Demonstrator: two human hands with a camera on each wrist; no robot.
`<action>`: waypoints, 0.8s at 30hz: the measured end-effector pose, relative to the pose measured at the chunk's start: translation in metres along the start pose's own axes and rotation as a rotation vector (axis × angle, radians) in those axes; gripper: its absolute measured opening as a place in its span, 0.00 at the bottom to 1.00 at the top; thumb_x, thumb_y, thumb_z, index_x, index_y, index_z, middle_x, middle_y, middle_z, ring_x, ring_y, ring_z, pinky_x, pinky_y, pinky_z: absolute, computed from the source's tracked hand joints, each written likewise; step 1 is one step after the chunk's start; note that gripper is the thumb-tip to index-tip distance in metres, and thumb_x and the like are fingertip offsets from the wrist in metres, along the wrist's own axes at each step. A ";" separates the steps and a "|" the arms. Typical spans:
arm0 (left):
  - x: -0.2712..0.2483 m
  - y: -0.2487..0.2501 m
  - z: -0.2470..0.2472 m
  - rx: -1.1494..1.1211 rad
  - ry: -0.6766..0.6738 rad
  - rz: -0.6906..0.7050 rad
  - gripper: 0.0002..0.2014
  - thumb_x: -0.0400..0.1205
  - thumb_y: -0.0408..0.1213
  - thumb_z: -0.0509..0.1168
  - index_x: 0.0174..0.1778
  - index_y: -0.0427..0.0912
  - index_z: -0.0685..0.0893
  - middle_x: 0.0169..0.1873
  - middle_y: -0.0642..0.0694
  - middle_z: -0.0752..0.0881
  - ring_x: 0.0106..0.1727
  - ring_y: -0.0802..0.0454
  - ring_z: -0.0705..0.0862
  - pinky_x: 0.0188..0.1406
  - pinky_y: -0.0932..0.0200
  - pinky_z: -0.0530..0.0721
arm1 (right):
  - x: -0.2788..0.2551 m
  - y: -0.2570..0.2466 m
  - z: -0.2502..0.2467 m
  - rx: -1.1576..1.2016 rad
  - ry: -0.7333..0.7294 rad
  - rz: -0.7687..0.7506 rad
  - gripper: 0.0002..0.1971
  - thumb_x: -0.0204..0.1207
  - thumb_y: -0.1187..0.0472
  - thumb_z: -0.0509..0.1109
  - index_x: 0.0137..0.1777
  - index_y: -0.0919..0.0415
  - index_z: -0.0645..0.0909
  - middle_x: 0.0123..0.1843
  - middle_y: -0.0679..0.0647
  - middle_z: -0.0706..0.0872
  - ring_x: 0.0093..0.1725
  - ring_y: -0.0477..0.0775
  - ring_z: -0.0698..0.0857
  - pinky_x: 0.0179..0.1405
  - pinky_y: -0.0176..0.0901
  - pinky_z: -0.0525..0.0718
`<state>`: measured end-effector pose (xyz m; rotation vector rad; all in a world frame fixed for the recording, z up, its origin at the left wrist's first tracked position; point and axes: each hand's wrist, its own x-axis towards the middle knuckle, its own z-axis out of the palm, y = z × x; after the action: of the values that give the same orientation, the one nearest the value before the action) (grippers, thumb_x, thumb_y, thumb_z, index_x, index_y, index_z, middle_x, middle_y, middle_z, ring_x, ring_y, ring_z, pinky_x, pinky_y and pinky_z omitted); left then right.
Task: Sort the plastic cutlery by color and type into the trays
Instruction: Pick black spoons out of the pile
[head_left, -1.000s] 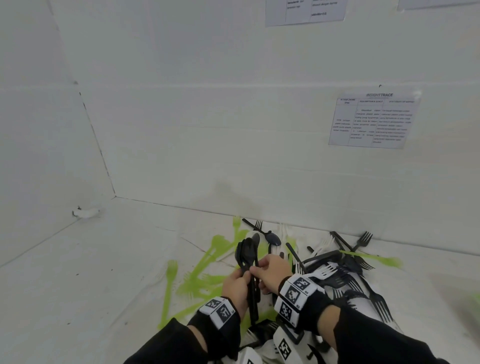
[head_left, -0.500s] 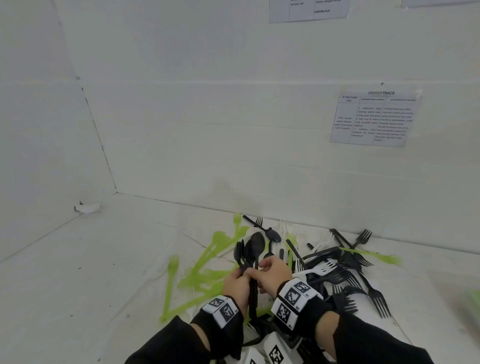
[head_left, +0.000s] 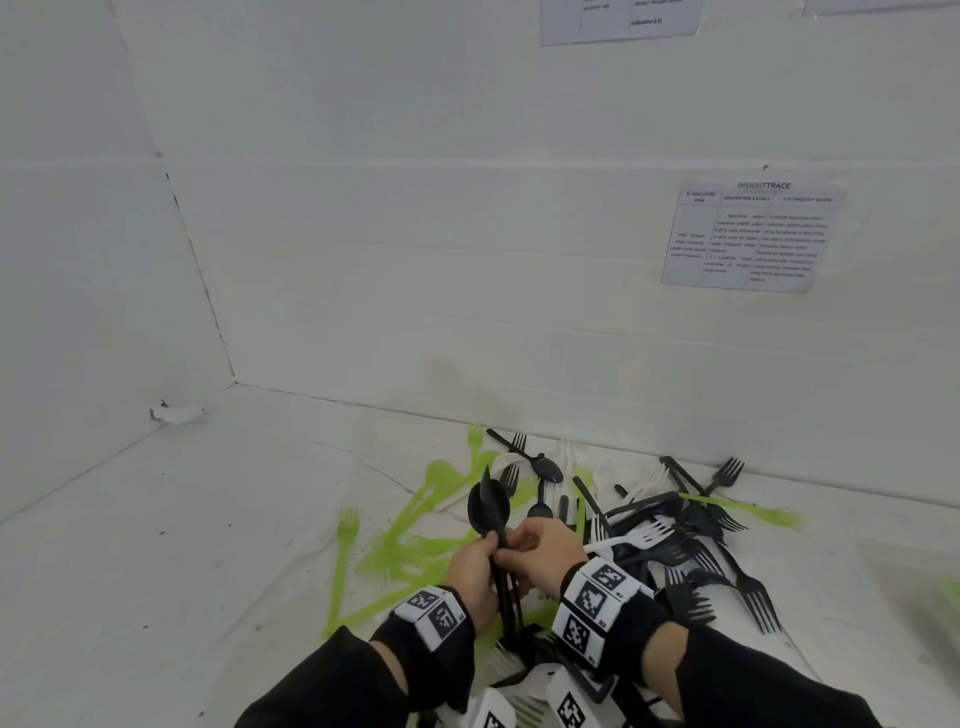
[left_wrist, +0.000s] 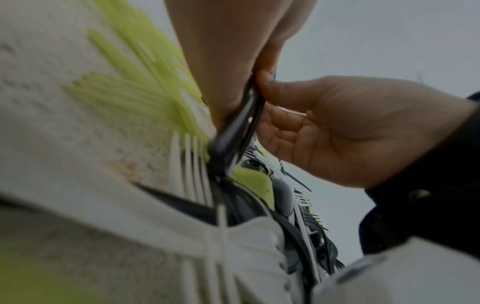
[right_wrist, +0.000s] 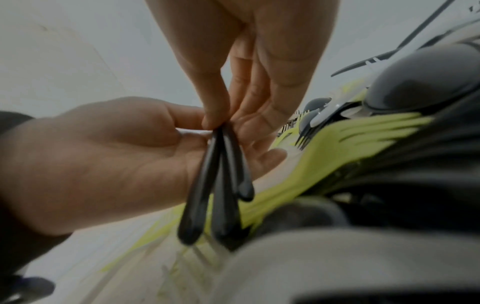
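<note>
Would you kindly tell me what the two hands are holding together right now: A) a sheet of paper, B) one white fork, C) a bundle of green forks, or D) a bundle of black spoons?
D: the left hand and right hand both pinch the black spoons, bowls upward.

A printed sheet (head_left: 751, 236) headed "INSIGHTTRACE", with a three-column table too small to read, is stuck to the white back wall (head_left: 467, 234) at about two o'clock. A second sheet (head_left: 618, 21) is cut off at twelve o'clock. At nine o'clock, a crumpled white scrap (head_left: 179, 413) lies on the white surface (head_left: 156, 545) against the left wall (head_left: 78, 260).
</note>
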<state>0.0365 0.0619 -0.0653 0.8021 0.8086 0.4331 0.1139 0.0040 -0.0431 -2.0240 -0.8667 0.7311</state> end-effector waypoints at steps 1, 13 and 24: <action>0.000 0.000 0.000 0.007 -0.016 0.005 0.19 0.89 0.38 0.47 0.65 0.30 0.77 0.51 0.35 0.85 0.44 0.44 0.83 0.36 0.53 0.83 | 0.000 -0.002 -0.001 -0.017 0.002 0.001 0.11 0.66 0.58 0.78 0.31 0.48 0.76 0.39 0.52 0.85 0.47 0.58 0.89 0.52 0.53 0.87; 0.016 0.002 0.002 0.003 0.081 0.095 0.18 0.88 0.34 0.49 0.64 0.25 0.77 0.58 0.25 0.82 0.47 0.38 0.83 0.29 0.53 0.82 | 0.004 -0.004 -0.001 -0.095 0.048 -0.016 0.14 0.74 0.58 0.71 0.31 0.50 0.71 0.32 0.50 0.78 0.39 0.56 0.82 0.48 0.51 0.85; -0.002 0.013 0.015 0.056 0.029 0.013 0.17 0.89 0.37 0.49 0.65 0.35 0.77 0.37 0.42 0.80 0.36 0.49 0.78 0.54 0.44 0.81 | -0.002 -0.019 -0.007 -0.293 0.054 0.022 0.12 0.79 0.57 0.65 0.51 0.65 0.84 0.55 0.64 0.87 0.57 0.63 0.84 0.53 0.45 0.79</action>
<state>0.0463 0.0620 -0.0479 0.8548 0.8462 0.4359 0.1114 0.0077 -0.0230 -2.3031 -0.9667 0.5843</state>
